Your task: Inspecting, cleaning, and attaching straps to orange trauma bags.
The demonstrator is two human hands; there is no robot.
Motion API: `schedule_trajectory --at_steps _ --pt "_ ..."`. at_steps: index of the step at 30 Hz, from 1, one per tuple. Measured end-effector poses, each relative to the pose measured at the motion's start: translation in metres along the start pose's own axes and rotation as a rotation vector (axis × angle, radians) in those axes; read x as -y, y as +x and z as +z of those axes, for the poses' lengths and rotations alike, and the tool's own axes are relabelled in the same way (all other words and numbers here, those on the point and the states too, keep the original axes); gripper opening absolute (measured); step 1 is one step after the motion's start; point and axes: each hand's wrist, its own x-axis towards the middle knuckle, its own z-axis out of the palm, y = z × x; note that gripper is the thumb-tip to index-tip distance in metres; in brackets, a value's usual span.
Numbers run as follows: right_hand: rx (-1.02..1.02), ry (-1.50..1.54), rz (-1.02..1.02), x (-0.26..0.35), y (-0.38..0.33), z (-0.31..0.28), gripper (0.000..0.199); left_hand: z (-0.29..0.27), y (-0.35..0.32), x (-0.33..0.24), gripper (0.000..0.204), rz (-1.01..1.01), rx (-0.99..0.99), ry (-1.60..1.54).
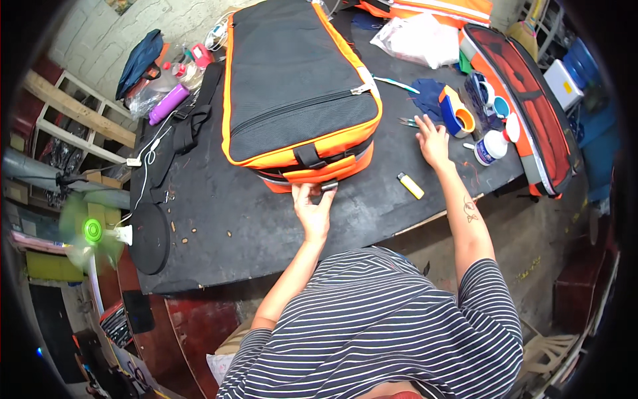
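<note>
A large black bag [286, 86] with orange edging lies on the dark table, its narrow end toward me. At that end my left hand [312, 211] has its fingers under the orange rim, thumb and fingers closed around a small black piece [329, 185], perhaps a buckle. A zipper [299, 110] crosses the bag's top panel. Off to the right, my right hand [433, 143] reaches over the table with fingers apart, holding nothing. Small thread snips [407, 122] lie just beyond its fingertips. A yellow lighter [410, 185] rests nearer to me.
Right of my hand stand a blue-and-orange tape roll [455, 113] and a white bottle [490, 147]. Behind them leans an orange-and-grey bag [525, 100]. Leftward are a purple bottle [169, 104], black straps [193, 126], a black disc [149, 238] and a spinning fan [93, 231].
</note>
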Motion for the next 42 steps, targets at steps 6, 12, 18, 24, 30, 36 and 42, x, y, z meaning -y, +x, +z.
schedule_trajectory --at_steps 6,12,18,24,30,36,42 --pt "0.160 -0.029 0.033 0.005 0.001 0.002 0.030 -0.017 -0.025 -0.011 0.017 -0.118 0.175 -0.234" --pt "-0.005 0.871 0.144 0.055 -0.027 -0.041 0.015 -0.035 -0.022 -0.028 0.020 -0.374 0.212 -0.310" --pt "0.166 0.855 -0.258 0.164 -0.083 -0.128 0.029 -0.038 -0.021 -0.023 0.021 -0.457 0.233 -0.265" --pt "-0.104 0.545 -0.439 0.195 -0.090 -0.131 0.020 -0.037 -0.024 -0.024 0.019 -0.409 0.222 -0.249" --pt "-0.165 0.466 -0.445 0.204 -0.087 -0.134 0.015 -0.035 -0.020 -0.025 0.016 -0.347 0.216 -0.197" --pt "-0.152 0.396 -0.401 0.210 -0.090 -0.139 0.013 -0.035 -0.018 -0.023 0.012 -0.323 0.196 -0.214" --pt "-0.138 0.389 -0.379 0.212 -0.089 -0.136 0.012 -0.036 -0.013 -0.019 0.012 -0.268 0.220 -0.154"
